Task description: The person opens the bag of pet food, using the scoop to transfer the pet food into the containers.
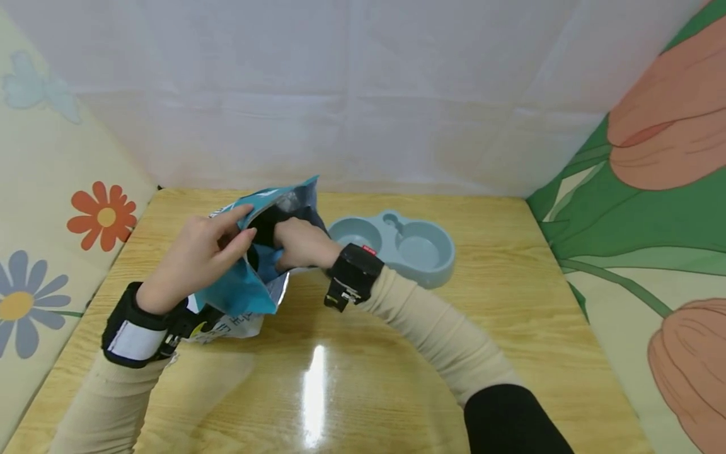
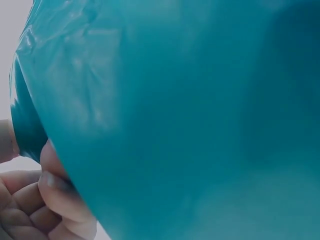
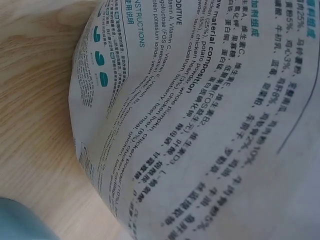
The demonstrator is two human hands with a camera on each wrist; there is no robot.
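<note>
A teal and white bag [image 1: 235, 290] stands at the left of the table, its silvery mouth spread wide. The left hand [image 1: 195, 258] pinches the bag's near-left rim between thumb and fingers; in the left wrist view its curled fingers [image 2: 65, 195] lie at the edge of the teal film [image 2: 175, 120]. The right hand [image 1: 303, 243] reaches into the mouth, its fingertips hidden inside near something blue [image 1: 269, 258]; what they hold cannot be seen. The right wrist view shows the bag's printed white side [image 3: 200, 130].
A blue-grey double bowl [image 1: 448, 255] stands just right of the bag, behind the right wrist; its edge [image 3: 22, 222] shows in the right wrist view. A white cloth [image 1: 351, 94] hangs behind the wooden table [image 1: 488, 340], with flowered panels at both sides.
</note>
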